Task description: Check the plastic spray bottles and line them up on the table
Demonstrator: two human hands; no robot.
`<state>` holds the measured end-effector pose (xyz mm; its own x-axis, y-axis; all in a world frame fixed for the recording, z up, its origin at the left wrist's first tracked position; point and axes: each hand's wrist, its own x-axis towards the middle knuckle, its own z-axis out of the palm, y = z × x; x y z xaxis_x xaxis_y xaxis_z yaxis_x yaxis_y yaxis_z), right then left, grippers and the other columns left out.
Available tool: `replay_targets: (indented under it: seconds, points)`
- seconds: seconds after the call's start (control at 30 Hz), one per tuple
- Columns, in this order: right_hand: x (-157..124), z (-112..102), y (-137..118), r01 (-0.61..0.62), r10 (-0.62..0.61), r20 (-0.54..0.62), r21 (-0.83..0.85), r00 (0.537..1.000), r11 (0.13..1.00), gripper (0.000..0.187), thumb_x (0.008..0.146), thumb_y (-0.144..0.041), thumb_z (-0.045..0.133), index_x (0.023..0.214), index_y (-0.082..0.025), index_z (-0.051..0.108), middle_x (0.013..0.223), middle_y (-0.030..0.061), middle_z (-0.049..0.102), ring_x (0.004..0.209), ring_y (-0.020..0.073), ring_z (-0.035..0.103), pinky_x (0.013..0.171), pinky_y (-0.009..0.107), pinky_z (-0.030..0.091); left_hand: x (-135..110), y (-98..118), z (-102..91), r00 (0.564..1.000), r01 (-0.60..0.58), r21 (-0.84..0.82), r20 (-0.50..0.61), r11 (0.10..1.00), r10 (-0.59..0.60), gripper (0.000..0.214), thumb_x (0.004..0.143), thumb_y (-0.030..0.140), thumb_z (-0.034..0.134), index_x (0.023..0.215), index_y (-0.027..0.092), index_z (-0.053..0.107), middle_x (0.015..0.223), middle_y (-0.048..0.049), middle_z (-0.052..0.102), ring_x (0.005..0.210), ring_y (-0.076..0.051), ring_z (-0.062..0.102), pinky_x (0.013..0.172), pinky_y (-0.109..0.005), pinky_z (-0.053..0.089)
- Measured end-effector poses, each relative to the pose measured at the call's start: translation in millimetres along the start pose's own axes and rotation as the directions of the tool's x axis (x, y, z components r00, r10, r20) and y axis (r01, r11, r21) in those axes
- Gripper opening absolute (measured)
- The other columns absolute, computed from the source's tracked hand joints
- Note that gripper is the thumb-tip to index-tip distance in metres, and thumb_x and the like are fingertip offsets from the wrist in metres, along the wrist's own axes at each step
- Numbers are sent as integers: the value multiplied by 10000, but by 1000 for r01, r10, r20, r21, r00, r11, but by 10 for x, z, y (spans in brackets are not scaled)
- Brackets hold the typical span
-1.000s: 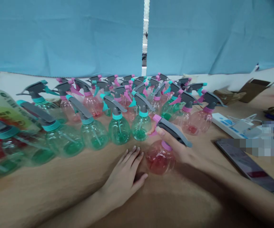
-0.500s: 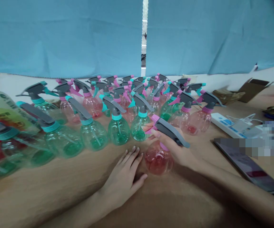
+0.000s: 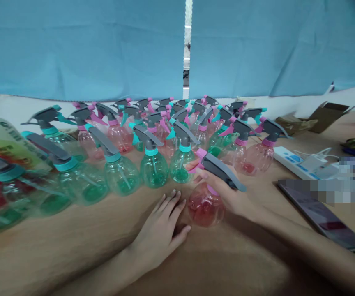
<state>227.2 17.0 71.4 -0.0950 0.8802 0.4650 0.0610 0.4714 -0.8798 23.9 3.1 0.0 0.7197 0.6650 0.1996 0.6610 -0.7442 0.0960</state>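
My right hand (image 3: 231, 191) is closed around the neck of a pink spray bottle (image 3: 205, 207), with fingers by its pink trigger. The bottle is upright on the wooden table (image 3: 109, 255), its grey and pink spray head pointing away to the left; its collar is partly hidden by the hand. Palm down on the table, my left hand (image 3: 162, 226) lies flat with fingers spread, just left of this bottle and not holding anything. Beyond my hands stand green spray bottles (image 3: 154, 170) with turquoise collars, the closest one (image 3: 181, 168) just behind the pink trigger.
Several more pink and green spray bottles (image 3: 118, 135) crowd toward the back wall. A large labelled container (image 3: 11, 139) stands at the left. To the right are a white power strip (image 3: 294, 162), a dark phone (image 3: 319, 213) and an opened cardboard box (image 3: 330, 117).
Almost nothing differs. Both hands and the pink spray bottle keep their places, apart from a very slight shift of the right fingers at the trigger.
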Motion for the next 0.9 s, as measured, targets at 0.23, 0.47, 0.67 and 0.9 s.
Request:
replay_targets:
  seconds: [0.23, 0.47, 0.67, 0.9]
  points:
    - [4, -12, 15, 27, -27, 18, -27, 999, 999, 156, 857, -332, 614, 956, -227, 673, 875, 6, 694, 765, 148, 631, 747, 290, 526, 6, 4, -24, 1000, -1, 3, 9, 1000, 1, 541, 951, 438, 469, 1358, 83, 445, 1463, -169, 393, 1357, -297, 346, 1093, -494, 307]
    - [-25, -31, 39, 53, -52, 10, -154, 999, 987, 109, 867, -305, 575, 916, -249, 655, 753, -9, 626, 688, 152, 581, 650, 283, 499, -2, -10, -2, 1000, 4, -18, -13, 1000, -4, 526, 952, 446, 456, 1361, 115, 445, 1459, -148, 409, 1356, -292, 349, 1099, -477, 304]
    - [-19, -43, 41, 40, -35, 38, -137, 999, 990, 183, 835, -214, 553, 975, -250, 665, 806, -7, 641, 705, 157, 592, 670, 288, 490, 0, -2, -6, 1000, 3, -6, -10, 1000, -3, 529, 948, 444, 466, 1357, 109, 448, 1461, -154, 404, 1354, -292, 353, 1097, -476, 304]
    - [-11, -40, 3, 61, -56, 35, -149, 998, 987, 229, 795, -178, 542, 969, -259, 668, 802, -3, 637, 692, 161, 574, 644, 284, 487, -3, -1, -8, 1000, 5, -13, -13, 1000, -5, 523, 954, 442, 457, 1361, 115, 446, 1463, -153, 401, 1355, -290, 352, 1099, -474, 301]
